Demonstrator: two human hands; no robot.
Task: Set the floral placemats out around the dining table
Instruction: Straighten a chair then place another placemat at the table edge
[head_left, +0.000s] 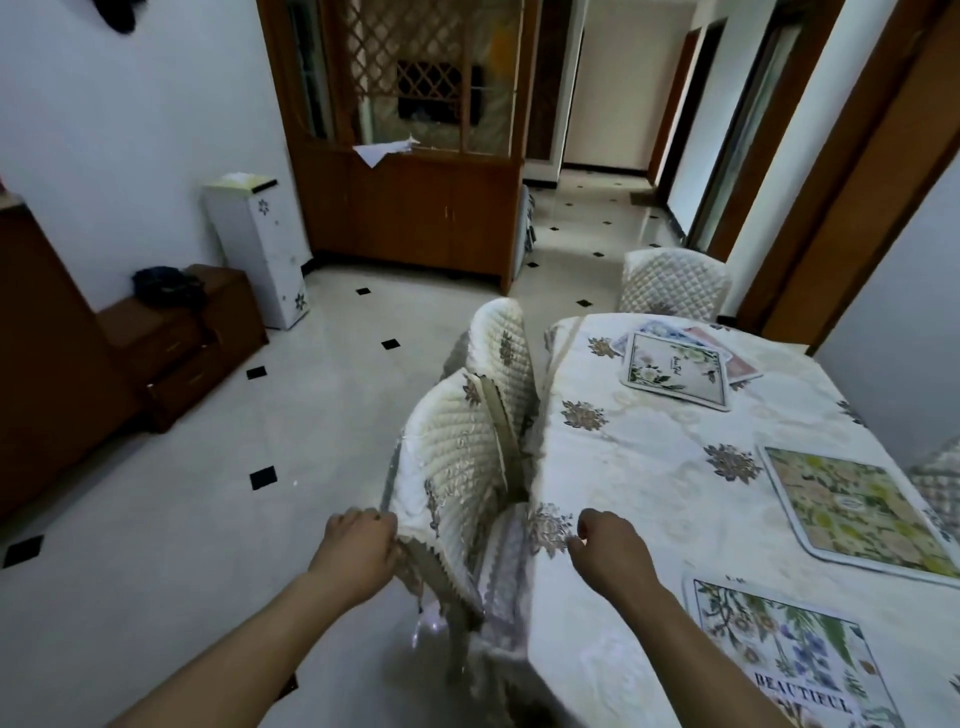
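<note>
A dining table (649, 467) with a cream floral cloth fills the right side. A placemat with blue flowers and the word BEAUTIFUL (779, 654) lies at the near edge. A yellow-green floral placemat (852, 506) lies on the right side. A small stack of placemats (675, 371) sits at the far end, a white floral one on top. My left hand (358, 551) grips the back of the nearest quilted chair (452, 483). My right hand (610, 548) hovers at the table's left edge, fingers curled, holding nothing.
A second quilted chair (506, 353) stands beyond the first, and a third (672, 283) at the table's far end. A wooden cabinet (410, 156), a white bin (260, 249) and a low brown bench (176, 338) line the left. Tiled floor (291, 415) lies between.
</note>
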